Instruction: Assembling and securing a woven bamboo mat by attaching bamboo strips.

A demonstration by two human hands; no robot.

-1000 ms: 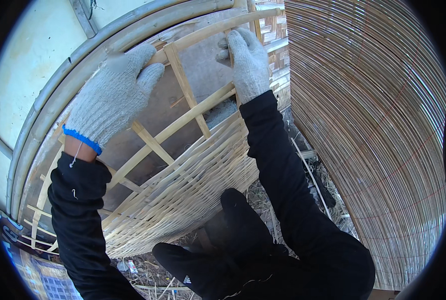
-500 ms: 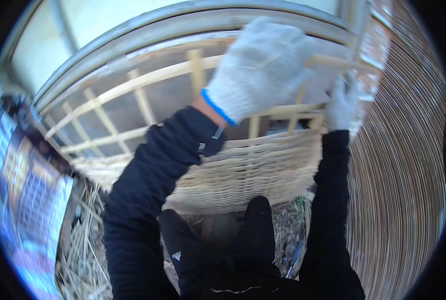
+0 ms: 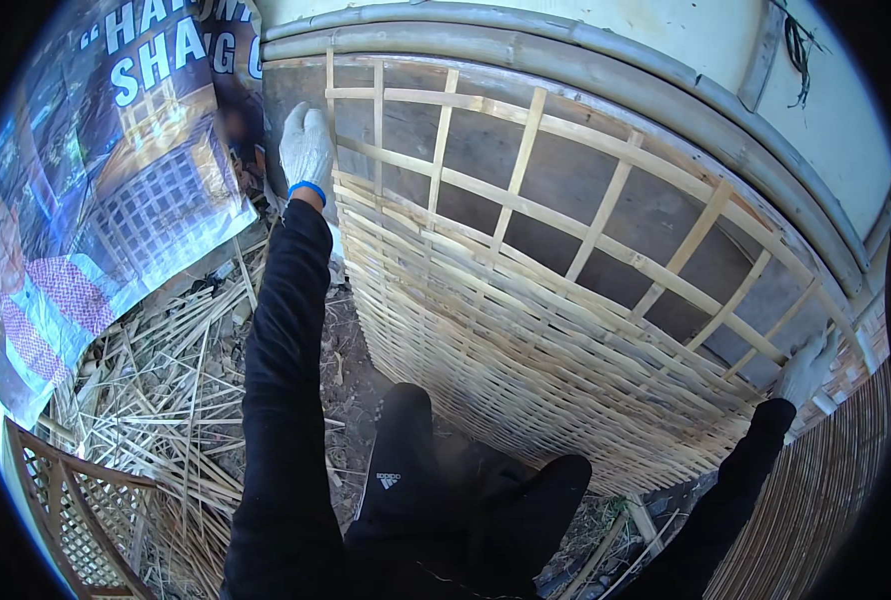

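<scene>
A large woven panel of split bamboo point(image 3: 526, 350) leans in front of me, closely woven in its lower part. Above that, its upright and cross strips form an open lattice point(image 3: 576, 150). My left hand point(image 3: 308, 155), in a pale knit glove with a blue cuff, is closed at the panel's left edge, beside the outermost upright strip. At the far right end, my right hand point(image 3: 808, 372), gloved alike, grips the ends of the strips; part of its fingers is hidden behind them.
Bamboo poles point(image 3: 566, 55) run along the wall behind the panel. A printed banner point(image 3: 116, 190) hangs at left above scattered bamboo strips point(image 3: 166, 410). A latticed wooden piece point(image 3: 76, 510) stands lower left. A bundle of thin sticks point(image 3: 816, 490) lies at lower right.
My left hand has gone from the panel's right part to its left edge. My right hand remains at the right end. The view has swung left, showing more banner and loose strips.
</scene>
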